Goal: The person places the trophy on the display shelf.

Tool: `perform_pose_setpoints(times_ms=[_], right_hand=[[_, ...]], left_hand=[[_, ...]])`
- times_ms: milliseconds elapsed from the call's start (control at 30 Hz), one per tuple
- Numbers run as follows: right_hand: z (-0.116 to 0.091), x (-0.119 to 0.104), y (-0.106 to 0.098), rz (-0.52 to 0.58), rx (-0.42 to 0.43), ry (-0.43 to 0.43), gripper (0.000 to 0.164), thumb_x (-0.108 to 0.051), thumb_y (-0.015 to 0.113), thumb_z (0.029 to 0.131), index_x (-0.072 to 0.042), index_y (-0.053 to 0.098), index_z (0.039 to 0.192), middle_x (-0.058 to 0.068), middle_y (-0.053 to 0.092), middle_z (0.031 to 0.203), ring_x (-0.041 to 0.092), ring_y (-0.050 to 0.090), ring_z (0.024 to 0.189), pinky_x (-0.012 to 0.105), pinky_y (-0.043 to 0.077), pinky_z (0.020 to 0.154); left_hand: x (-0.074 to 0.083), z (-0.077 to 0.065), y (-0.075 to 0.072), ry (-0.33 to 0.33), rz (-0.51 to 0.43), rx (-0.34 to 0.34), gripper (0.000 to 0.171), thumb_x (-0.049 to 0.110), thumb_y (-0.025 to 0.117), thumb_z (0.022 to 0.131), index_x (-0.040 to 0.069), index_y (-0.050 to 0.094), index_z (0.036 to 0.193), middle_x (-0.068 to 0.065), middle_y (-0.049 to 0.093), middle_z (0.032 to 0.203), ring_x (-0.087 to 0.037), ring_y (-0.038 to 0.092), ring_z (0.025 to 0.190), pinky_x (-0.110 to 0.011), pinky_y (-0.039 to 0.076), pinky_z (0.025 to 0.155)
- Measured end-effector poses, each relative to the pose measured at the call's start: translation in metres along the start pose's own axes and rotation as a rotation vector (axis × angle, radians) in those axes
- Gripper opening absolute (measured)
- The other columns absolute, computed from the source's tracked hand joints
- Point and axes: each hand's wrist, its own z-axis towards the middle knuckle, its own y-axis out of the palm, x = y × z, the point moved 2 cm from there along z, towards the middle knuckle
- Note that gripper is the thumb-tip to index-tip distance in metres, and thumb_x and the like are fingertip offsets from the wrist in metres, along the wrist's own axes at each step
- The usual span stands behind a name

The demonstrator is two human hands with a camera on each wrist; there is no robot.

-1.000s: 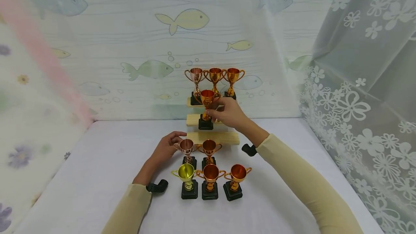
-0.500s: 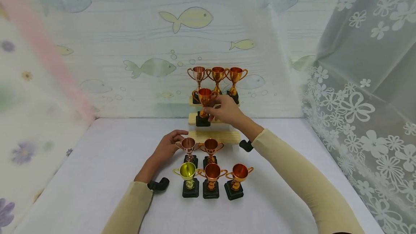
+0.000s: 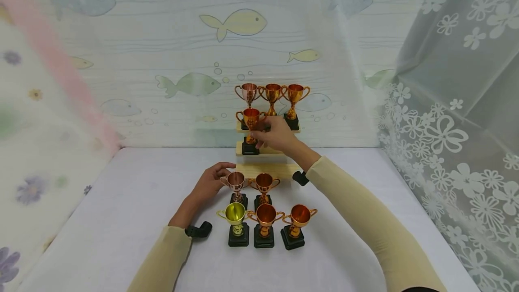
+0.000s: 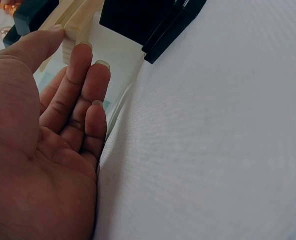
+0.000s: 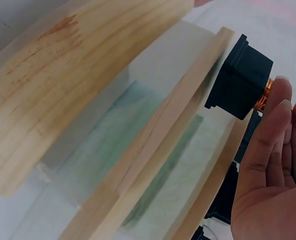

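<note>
My right hand (image 3: pixel 277 135) pinches a small orange-gold trophy cup (image 3: pixel 250 117) by its stem, between thumb and fingers. The cup is upright, its black base (image 5: pixel 245 75) close over the left end of the middle wooden step (image 5: pixel 152 135). At the left end of the lowest step (image 3: pixel 267 170) is my left hand (image 3: pixel 208 184), fingers relaxed and slightly bent. In the left wrist view, its thumb and fingertips are right at the wooden step's end (image 4: pixel 78 22). A rose-copper trophy (image 3: pixel 236 180) stands just beside this hand.
Three trophies (image 3: pixel 272 93) line the top step. On the white tablecloth (image 3: pixel 344 256), a copper trophy (image 3: pixel 263 183) stands right of the rose-copper one. In front are a yellow-gold trophy (image 3: pixel 236 214) and two orange ones (image 3: pixel 265 215). A fish-patterned curtain (image 3: pixel 178 116) hangs behind.
My right hand has carried the orange-gold trophy slightly left and up, to the left end of the middle step. The left hand keeps its place at the lowest step; the view has shifted slightly.
</note>
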Motion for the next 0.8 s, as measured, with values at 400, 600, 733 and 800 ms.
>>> perform_pose_setpoints(times_ms=[400,600,733,800], right_hand=[[0.005,0.001,0.004,0.011,-0.007,0.006,0.026,-0.017,0.067,0.096,-0.002,0.07,0.116,0.012,0.07,0.104,0.034,0.071,0.078,0.049,0.056,0.076],[0.005,0.0,0.005,0.01,-0.006,0.01,0.024,-0.017,0.067,0.096,-0.003,0.07,0.115,0.012,0.07,0.104,0.032,0.072,0.079,0.049,0.056,0.077],[0.006,0.002,0.005,0.007,-0.005,0.014,0.022,-0.018,0.067,0.096,-0.005,0.071,0.113,0.012,0.07,0.103,0.034,0.071,0.08,0.047,0.056,0.076],[0.006,0.003,0.005,-0.004,-0.002,0.012,0.021,-0.02,0.068,0.095,-0.007,0.072,0.111,0.011,0.07,0.102,0.035,0.071,0.081,0.046,0.056,0.075]], left_hand=[[0.019,-0.004,0.001,-0.044,0.002,-0.019,0.049,-0.007,0.056,0.089,-0.003,0.052,0.138,-0.011,0.069,0.096,-0.013,0.063,0.082,-0.029,0.045,0.076],[0.004,-0.001,0.001,-0.043,0.016,0.009,0.048,-0.005,0.057,0.091,0.004,0.055,0.138,-0.01,0.07,0.097,-0.015,0.063,0.083,-0.028,0.045,0.077],[0.003,-0.001,0.001,-0.039,0.022,0.019,0.047,-0.005,0.059,0.091,0.009,0.057,0.135,-0.01,0.07,0.096,-0.016,0.063,0.083,-0.028,0.045,0.077],[0.003,-0.001,0.001,-0.037,0.025,0.019,0.046,-0.005,0.059,0.09,0.01,0.058,0.134,-0.01,0.07,0.095,-0.017,0.063,0.083,-0.029,0.045,0.077]])
